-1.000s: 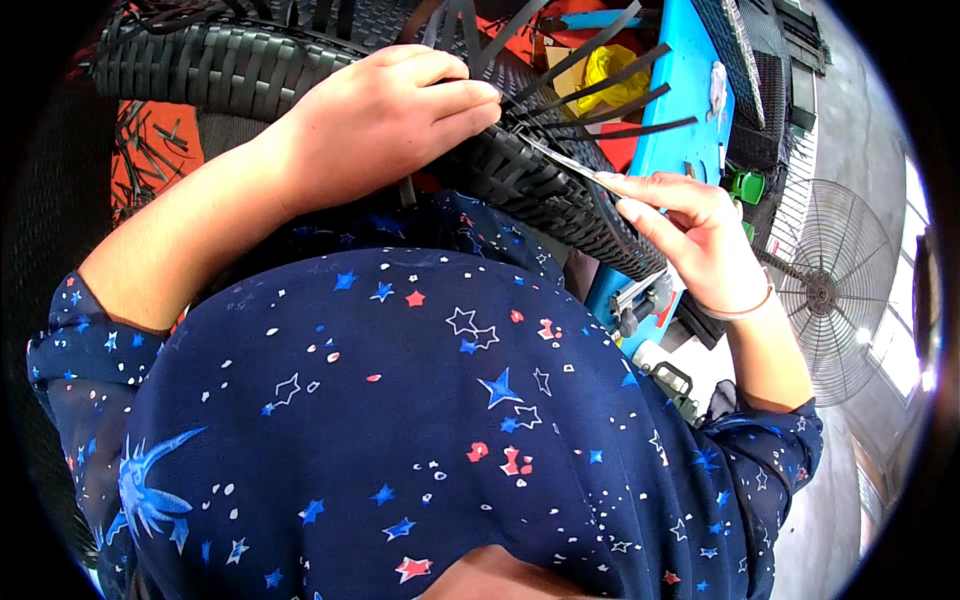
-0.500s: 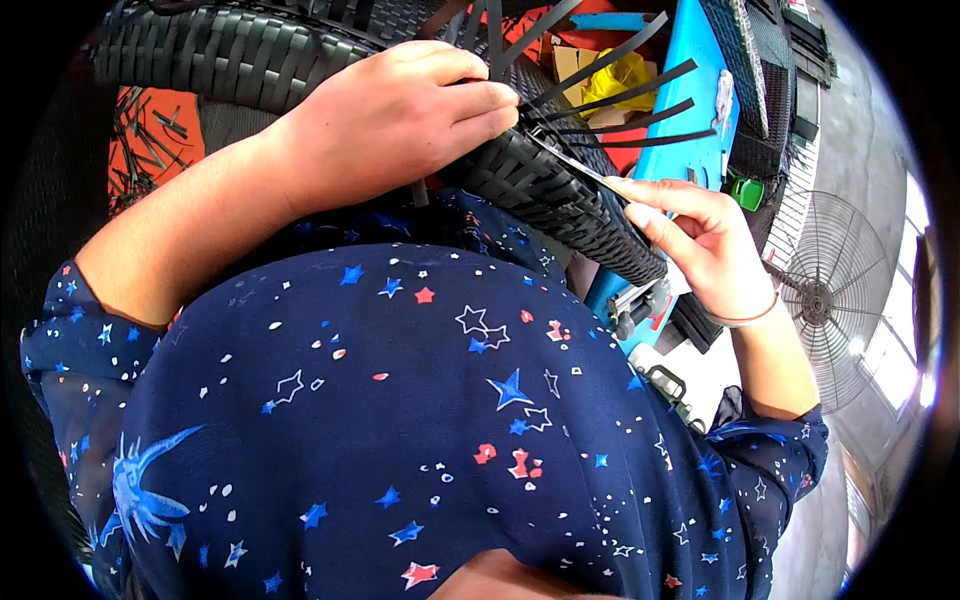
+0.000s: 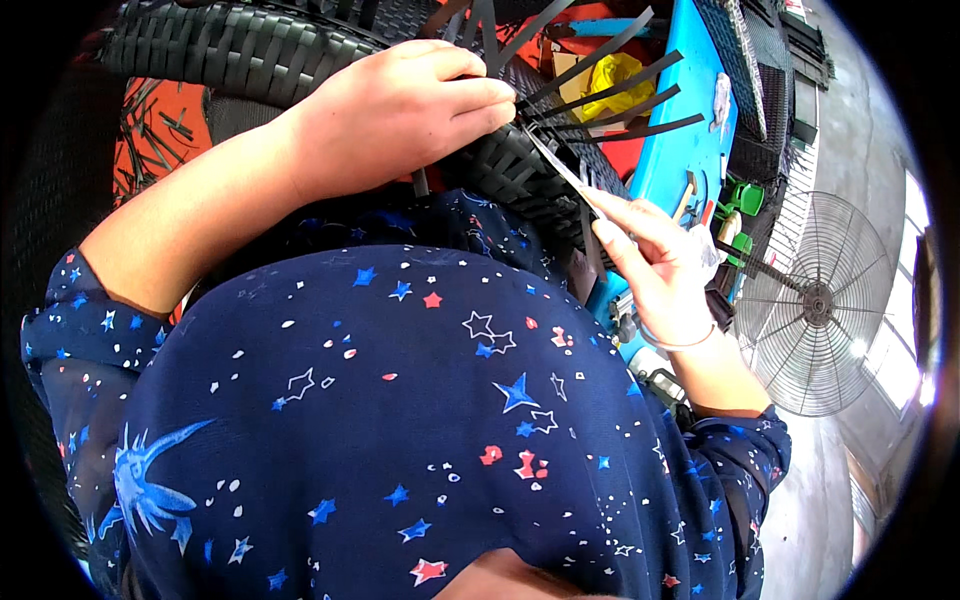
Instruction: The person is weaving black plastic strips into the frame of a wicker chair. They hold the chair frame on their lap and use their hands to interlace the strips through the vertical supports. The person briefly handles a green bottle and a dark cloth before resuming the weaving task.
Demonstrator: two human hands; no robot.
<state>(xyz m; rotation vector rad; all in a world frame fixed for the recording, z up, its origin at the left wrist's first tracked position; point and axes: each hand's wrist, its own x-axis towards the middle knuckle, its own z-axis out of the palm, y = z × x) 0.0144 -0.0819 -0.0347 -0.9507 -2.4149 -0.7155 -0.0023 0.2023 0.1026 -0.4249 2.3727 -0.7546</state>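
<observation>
My left hand (image 3: 425,110) is closed over the edge of a black woven wicker piece (image 3: 510,170), thumb hidden and fingers pressed together near its corner. Several loose black flat weaving strips (image 3: 615,100) fan out to the right from beside those fingertips. Between the thumb and fingers of my right hand (image 3: 655,265) is a slim, pale, metallic-looking strip (image 3: 560,165). Its far end meets the weave just below my left fingertips. Whether it is a tool or a shiny strip, I cannot tell.
A blue bench edge (image 3: 690,110) runs along the right, with a yellow plastic bag (image 3: 615,85) beside it. Green-handled items (image 3: 742,198) lie beyond. A large floor fan (image 3: 818,303) stands at far right. Black offcuts (image 3: 155,140) cover an orange surface at left.
My right hand has shifted left and slightly down, and the slim strip now slopes more steeply. My left hand keeps its hold on the woven edge.
</observation>
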